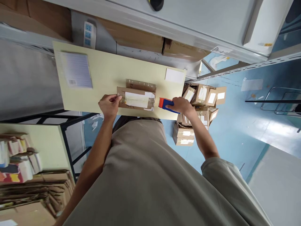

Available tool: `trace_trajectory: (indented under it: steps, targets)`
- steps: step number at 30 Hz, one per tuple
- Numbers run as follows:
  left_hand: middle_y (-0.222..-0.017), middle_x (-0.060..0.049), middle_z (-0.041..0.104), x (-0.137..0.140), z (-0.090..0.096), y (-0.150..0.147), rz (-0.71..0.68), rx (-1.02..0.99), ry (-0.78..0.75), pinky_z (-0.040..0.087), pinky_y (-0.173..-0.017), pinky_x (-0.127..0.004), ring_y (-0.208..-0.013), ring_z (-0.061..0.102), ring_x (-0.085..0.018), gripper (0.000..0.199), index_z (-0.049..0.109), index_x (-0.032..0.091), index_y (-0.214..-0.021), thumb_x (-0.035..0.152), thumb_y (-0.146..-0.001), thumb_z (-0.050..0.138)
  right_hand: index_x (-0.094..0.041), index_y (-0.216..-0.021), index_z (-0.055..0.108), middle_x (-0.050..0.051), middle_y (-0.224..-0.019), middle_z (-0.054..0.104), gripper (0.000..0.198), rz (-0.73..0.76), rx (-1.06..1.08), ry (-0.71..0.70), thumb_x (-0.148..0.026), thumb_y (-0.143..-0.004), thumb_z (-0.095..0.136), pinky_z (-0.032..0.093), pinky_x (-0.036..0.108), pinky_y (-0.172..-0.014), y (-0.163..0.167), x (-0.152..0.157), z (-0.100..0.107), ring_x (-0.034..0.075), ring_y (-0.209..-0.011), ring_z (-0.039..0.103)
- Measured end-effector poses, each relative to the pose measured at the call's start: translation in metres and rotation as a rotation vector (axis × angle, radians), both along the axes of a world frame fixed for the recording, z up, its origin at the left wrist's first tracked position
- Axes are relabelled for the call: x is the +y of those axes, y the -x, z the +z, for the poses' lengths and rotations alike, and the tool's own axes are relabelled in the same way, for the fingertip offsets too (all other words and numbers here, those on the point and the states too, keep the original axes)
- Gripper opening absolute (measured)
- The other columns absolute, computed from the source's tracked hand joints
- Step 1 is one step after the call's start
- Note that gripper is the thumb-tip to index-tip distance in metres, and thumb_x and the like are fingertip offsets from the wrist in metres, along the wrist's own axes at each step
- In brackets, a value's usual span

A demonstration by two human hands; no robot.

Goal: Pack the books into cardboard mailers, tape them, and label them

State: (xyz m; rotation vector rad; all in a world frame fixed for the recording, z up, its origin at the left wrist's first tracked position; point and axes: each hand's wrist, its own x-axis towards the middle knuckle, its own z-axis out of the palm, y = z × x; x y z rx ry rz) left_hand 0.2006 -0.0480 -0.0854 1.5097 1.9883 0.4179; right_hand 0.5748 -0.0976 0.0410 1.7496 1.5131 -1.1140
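A small cardboard box (136, 99) lies on the pale yellow table in front of me, with a white label and shiny clear tape across its top. At its left end, my left hand (109, 106) is closed, thumb and fingertips pinching the box's edge by the tape. My right hand (181, 105) is wrapped round a red and blue tape dispenser (167, 104), just right of the box and apart from it. Behind the box, and touching it, is a second brown cardboard piece (141, 84) with tape on it; whether it is a flap cannot be made out.
On the table (105, 72) lie a stack of printed sheets (77, 69) at left and a white paper (174, 75) at right. Labelled boxes (202, 94) are piled on the floor to the right. A grey shelf (188, 25) runs behind; flattened cardboard (35, 194) sits lower left.
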Motion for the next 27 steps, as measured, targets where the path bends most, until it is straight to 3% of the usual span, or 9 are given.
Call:
trace_trajectory:
  steps: [4,9,14,18,22,27]
  targets:
    - [-0.099,-0.008,0.083,0.0,-0.001,0.0,-0.008,0.001,0.0,0.066,-0.098,-0.039,-0.094,0.081,-0.027,0.018,0.082,0.019,-0.094,0.037,-0.091,0.08,-0.007,-0.138,0.077,0.029,-0.131,0.082,0.053,-0.011,-0.079,-0.085,-0.053,-0.118,0.062,0.061,0.041,-0.1,0.035,-0.007,-0.007,0.038,-0.126,0.08]
    - [-0.102,-0.01,0.082,0.001,-0.002,-0.001,-0.021,-0.011,-0.008,0.065,-0.099,-0.039,-0.094,0.08,-0.026,0.023,0.082,0.018,-0.098,0.039,-0.092,0.078,-0.005,-0.135,0.078,0.031,-0.124,0.082,0.045,-0.019,-0.09,-0.186,-0.044,-0.118,0.062,0.064,0.046,-0.096,0.06,-0.016,-0.013,0.041,-0.12,0.082]
    - [-0.107,-0.01,0.08,-0.002,-0.007,-0.002,0.003,-0.021,-0.004,0.064,-0.103,-0.042,-0.091,0.076,-0.025,0.023,0.078,0.019,-0.103,0.04,-0.094,0.076,-0.003,-0.135,0.076,0.031,-0.12,0.083,0.03,-0.048,-0.131,-0.251,-0.017,-0.116,0.057,0.064,0.044,-0.089,0.069,-0.027,-0.025,0.038,-0.114,0.085]
    - [-0.122,-0.017,0.076,-0.005,-0.006,-0.007,0.054,0.008,-0.027,0.063,-0.107,-0.047,-0.102,0.075,-0.029,0.033,0.077,0.014,-0.12,0.035,-0.094,0.075,0.0,-0.136,0.072,0.033,-0.111,0.083,0.041,-0.191,-0.172,-0.258,-0.035,-0.119,0.061,0.064,0.043,-0.09,0.063,-0.039,-0.025,0.04,-0.112,0.085]
    - [-0.132,-0.021,0.072,0.0,0.021,-0.038,-0.058,-0.03,-0.29,0.058,-0.118,-0.051,-0.124,0.071,-0.035,0.046,0.073,0.012,-0.137,0.031,-0.096,0.074,-0.001,-0.14,0.068,0.031,-0.116,0.083,0.047,-0.259,-0.179,-0.331,-0.043,-0.121,0.057,0.063,0.042,-0.092,0.044,-0.041,0.002,0.039,-0.113,0.085]
    - [-0.132,-0.016,0.076,0.007,0.094,-0.131,-0.467,-0.256,-0.558,0.057,-0.119,-0.051,-0.128,0.071,-0.032,0.038,0.073,0.022,-0.146,0.036,-0.112,0.066,-0.006,-0.147,0.058,0.025,-0.112,0.083,0.048,-0.304,-0.166,-0.575,-0.046,-0.121,0.051,0.063,0.043,-0.09,0.022,-0.023,0.059,0.04,-0.106,0.084]
